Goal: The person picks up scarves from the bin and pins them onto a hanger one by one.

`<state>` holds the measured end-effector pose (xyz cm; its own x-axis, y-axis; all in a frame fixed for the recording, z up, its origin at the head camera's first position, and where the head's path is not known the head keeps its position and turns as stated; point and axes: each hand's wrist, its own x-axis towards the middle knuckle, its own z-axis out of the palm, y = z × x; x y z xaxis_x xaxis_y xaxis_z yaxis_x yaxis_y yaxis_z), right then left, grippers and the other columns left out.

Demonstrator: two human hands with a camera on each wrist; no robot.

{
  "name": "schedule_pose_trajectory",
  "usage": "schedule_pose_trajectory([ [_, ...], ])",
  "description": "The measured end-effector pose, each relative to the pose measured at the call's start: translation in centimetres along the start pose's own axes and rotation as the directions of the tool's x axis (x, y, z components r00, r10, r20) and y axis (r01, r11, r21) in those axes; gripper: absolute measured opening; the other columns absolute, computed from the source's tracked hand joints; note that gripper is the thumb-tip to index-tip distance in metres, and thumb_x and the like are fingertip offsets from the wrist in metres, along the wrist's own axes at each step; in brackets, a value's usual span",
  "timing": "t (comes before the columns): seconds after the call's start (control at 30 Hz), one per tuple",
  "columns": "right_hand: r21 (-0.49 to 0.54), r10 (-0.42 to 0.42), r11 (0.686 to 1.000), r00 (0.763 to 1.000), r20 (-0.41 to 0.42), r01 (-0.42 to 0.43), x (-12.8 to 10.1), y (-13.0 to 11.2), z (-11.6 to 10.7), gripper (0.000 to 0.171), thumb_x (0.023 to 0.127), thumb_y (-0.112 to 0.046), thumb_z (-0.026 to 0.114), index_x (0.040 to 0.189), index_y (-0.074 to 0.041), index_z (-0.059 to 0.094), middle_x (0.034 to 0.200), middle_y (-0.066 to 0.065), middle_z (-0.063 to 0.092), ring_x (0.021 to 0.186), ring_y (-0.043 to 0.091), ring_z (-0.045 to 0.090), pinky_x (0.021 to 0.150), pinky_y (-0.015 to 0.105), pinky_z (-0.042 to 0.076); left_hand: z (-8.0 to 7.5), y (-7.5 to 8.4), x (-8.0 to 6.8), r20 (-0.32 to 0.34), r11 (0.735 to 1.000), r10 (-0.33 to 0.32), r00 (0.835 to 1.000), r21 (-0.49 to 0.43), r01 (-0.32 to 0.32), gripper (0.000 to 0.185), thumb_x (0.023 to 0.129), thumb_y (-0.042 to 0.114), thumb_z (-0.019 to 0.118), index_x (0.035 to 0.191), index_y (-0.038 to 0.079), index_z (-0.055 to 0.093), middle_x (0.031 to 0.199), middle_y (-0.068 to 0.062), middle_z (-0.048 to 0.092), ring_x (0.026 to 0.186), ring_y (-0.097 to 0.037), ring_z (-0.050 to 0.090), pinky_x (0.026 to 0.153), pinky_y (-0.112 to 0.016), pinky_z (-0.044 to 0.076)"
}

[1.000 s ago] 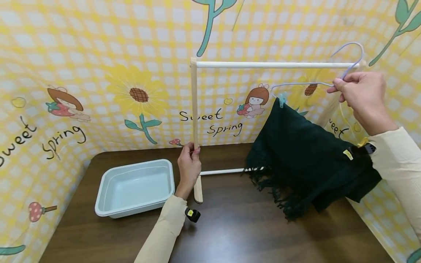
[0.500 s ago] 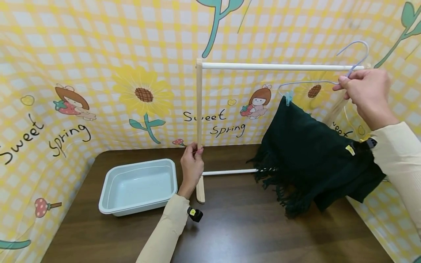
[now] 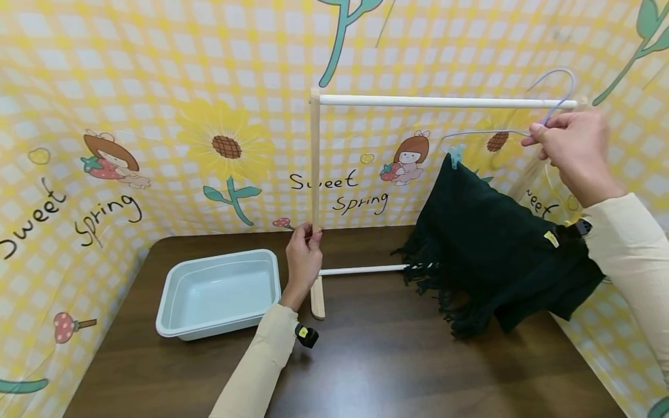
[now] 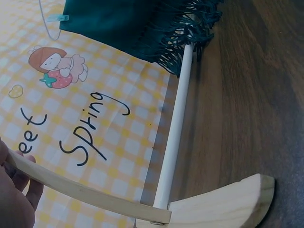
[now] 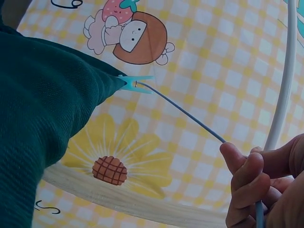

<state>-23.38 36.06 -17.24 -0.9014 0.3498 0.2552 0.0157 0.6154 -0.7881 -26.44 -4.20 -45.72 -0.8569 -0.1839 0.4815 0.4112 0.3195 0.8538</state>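
My right hand (image 3: 577, 152) pinches a pale purple wire hanger (image 3: 486, 132) just below its hook, at the right end of the rack. From the hanger hangs a dark green scarf (image 3: 502, 249) with fringed ends. A light blue clothespin (image 5: 135, 83) fastens one corner of the scarf to the wire in the right wrist view. The hook overlaps the white top rod (image 3: 418, 101) in the head view. My left hand (image 3: 304, 258) grips the left wooden post (image 3: 315, 162) of the rack low down. The scarf's right side is partly hidden behind my right wrist.
A light blue plastic basin (image 3: 219, 293) stands left of the rack on the dark wooden table (image 3: 387, 366). A white lower rod (image 4: 175, 128) joins the rack's wooden foot (image 4: 223, 202). A yellow checked cloth (image 3: 235, 52) covers the walls behind.
The head view shifts slightly. The right hand, hanger and scarf move a little right, then back left and slightly away from the rack's right end. The left hand keeps its grip on the post.
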Motion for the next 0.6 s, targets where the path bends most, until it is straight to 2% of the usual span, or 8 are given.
schedule_pose_trajectory([
  [0.2,-0.014,0.004,1.0,1.0,-0.005,-0.004,-0.02,-0.03,-0.17,0.027,0.099,-0.028,0.065,0.073,-0.032,0.071,0.063,-0.026,0.068,0.05,0.004,0.057,0.043,0.022,0.039,0.17,0.09,0.11,-0.01,1.0,0.02,1.0,0.021,-0.02,0.02,0.102,0.01,0.059,0.114,-0.005,0.062,0.106,-0.02,0.066,0.097,-0.033,0.067,0.085,-0.046,0.055],
  [0.33,-0.011,0.003,1.0,1.0,-0.01,-0.003,0.07,0.0,-0.13,0.022,0.099,-0.028,0.064,0.079,-0.029,0.071,0.063,-0.025,0.068,0.05,0.006,0.058,0.043,0.022,0.04,0.29,0.05,0.23,-0.013,0.999,0.04,0.999,0.024,-0.04,0.021,0.102,0.011,0.059,0.114,-0.006,0.062,0.106,-0.021,0.066,0.096,-0.034,0.067,0.085,-0.047,0.056],
  [0.5,0.002,0.009,1.0,1.0,-0.006,-0.009,0.43,0.07,0.4,0.019,0.099,-0.028,0.065,0.081,-0.025,0.072,0.063,-0.024,0.069,0.049,0.007,0.058,0.043,0.021,0.041,0.29,-0.14,0.06,-0.055,0.999,0.027,0.998,0.029,-0.025,0.021,0.101,0.01,0.061,0.114,-0.006,0.063,0.105,-0.022,0.067,0.096,-0.036,0.067,0.086,-0.048,0.055],
  [0.6,-0.001,0.027,1.0,0.999,-0.018,-0.027,0.51,0.36,0.25,0.019,0.099,-0.028,0.065,0.081,-0.025,0.071,0.061,-0.023,0.068,0.048,0.006,0.057,0.042,0.022,0.039,0.56,-0.25,0.06,-0.049,0.999,0.019,0.999,0.03,-0.018,0.022,0.101,0.011,0.061,0.115,-0.006,0.063,0.106,-0.021,0.068,0.098,-0.036,0.066,0.087,-0.048,0.054],
])
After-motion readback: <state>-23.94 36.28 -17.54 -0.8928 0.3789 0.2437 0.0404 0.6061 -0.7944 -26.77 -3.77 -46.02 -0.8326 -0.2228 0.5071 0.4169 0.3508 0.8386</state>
